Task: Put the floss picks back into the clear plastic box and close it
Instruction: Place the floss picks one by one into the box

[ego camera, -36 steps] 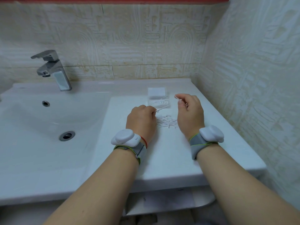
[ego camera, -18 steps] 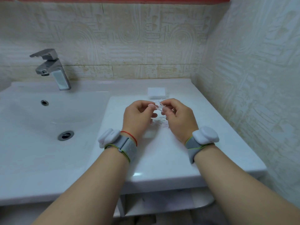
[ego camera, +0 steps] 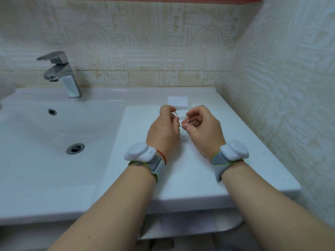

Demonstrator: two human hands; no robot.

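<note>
On the white counter right of the basin, both hands are raised side by side over a small pile of white floss picks (ego camera: pixel 184 137). My left hand (ego camera: pixel 163 129) pinches a floss pick with thumb and forefinger. My right hand (ego camera: pixel 203 127) pinches one or two white picks (ego camera: pixel 190 121) with curled fingers. The clear plastic box (ego camera: pixel 178 102) lies just beyond the hands near the back of the counter, its white-lined lid showing; the hands hide most of its near part. Whether the box is open I cannot tell.
A basin with a drain (ego camera: pixel 75 148) and overflow hole fills the left half, with a chrome tap (ego camera: pixel 61 73) behind it. A tiled wall (ego camera: pixel 281 87) stands close on the right. The counter's front edge (ego camera: pixel 199 198) runs below my wrists.
My hands have come together from apart and lifted off the pile, each now pinching picks. The view barely shifted.
</note>
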